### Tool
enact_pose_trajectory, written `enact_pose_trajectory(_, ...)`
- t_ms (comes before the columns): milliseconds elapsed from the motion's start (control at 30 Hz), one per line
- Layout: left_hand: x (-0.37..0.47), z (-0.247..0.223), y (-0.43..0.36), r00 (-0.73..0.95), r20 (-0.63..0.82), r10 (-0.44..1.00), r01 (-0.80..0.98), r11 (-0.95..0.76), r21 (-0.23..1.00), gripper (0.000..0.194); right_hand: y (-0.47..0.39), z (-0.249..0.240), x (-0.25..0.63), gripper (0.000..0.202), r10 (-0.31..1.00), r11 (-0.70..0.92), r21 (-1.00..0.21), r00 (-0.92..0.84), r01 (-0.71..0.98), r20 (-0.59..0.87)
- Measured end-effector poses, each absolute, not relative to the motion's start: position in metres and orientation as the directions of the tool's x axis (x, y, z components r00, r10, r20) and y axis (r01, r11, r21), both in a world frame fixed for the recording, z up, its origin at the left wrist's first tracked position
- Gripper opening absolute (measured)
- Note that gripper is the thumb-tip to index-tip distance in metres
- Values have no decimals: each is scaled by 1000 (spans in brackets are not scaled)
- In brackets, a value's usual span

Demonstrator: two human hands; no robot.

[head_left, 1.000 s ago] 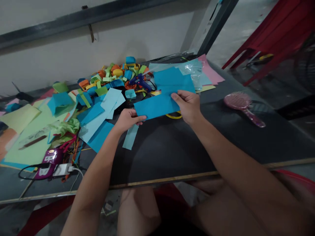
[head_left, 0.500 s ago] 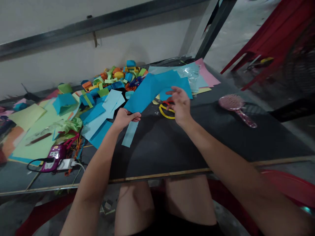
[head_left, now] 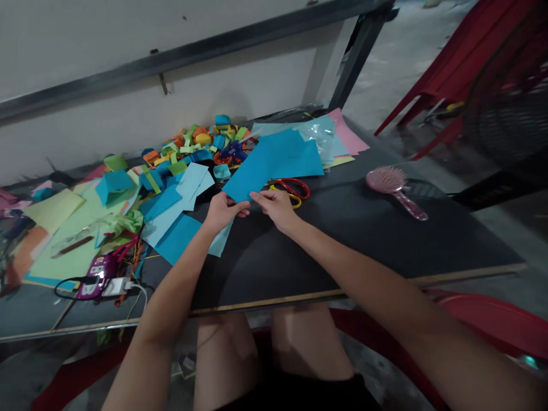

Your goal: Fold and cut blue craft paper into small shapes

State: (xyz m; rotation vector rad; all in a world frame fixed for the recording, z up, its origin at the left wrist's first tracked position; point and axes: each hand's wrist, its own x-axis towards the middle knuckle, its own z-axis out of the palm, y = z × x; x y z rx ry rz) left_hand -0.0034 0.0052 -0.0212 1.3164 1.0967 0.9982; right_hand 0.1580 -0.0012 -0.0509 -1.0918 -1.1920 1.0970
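A strip of bright blue paper point(head_left: 252, 168) slants up over the table, its near end between my two hands. My left hand point(head_left: 222, 212) pinches the near left corner with thumb and fingers. My right hand point(head_left: 276, 209) grips the near right corner, close beside the left. Behind the right hand lie scissors point(head_left: 295, 187) with red and yellow handles, partly covered. A larger blue sheet point(head_left: 299, 160) lies beyond the strip. Below my left hand a pale blue strip point(head_left: 220, 242) rests on the table, partly hidden by the hand.
Small folded paper pieces point(head_left: 201, 140) are heaped along the wall. Loose blue sheets point(head_left: 177, 234) and a purple power strip point(head_left: 96, 277) lie to the left. A pink hairbrush point(head_left: 396, 191) lies on the right of the dark table point(head_left: 363, 245). A fan point(head_left: 509, 108) stands beyond.
My right hand, free and raised beside the paper before, has come left and down and taken hold of the strip's near end. The left hand keeps its grip. The view has shifted slightly.
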Motion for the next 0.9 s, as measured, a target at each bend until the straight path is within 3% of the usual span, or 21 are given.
enact_pose_trajectory(200,-11,-28,10,308,-66,949,107,34,994,42,18,-48,180,42,940,121,-954,339,-273,22)
enact_pose_trajectory(333,-17,-33,18,346,-81,935,110,45,993,40,27,-51,194,38,876,215,-934,479,-286,54)
enact_pose_trajectory(600,-11,-40,20,367,-117,923,185,51,981,48,29,-61,202,40,845,313,-907,519,-282,131)
enact_pose_trajectory(733,-11,-52,21,289,-47,956,148,4,989,46,29,-60,200,42,842,342,-905,511,-255,174)
enact_pose_trajectory(900,-15,-67,25,320,10,947,127,-54,990,40,31,-60,203,41,863,288,-926,486,-245,140)
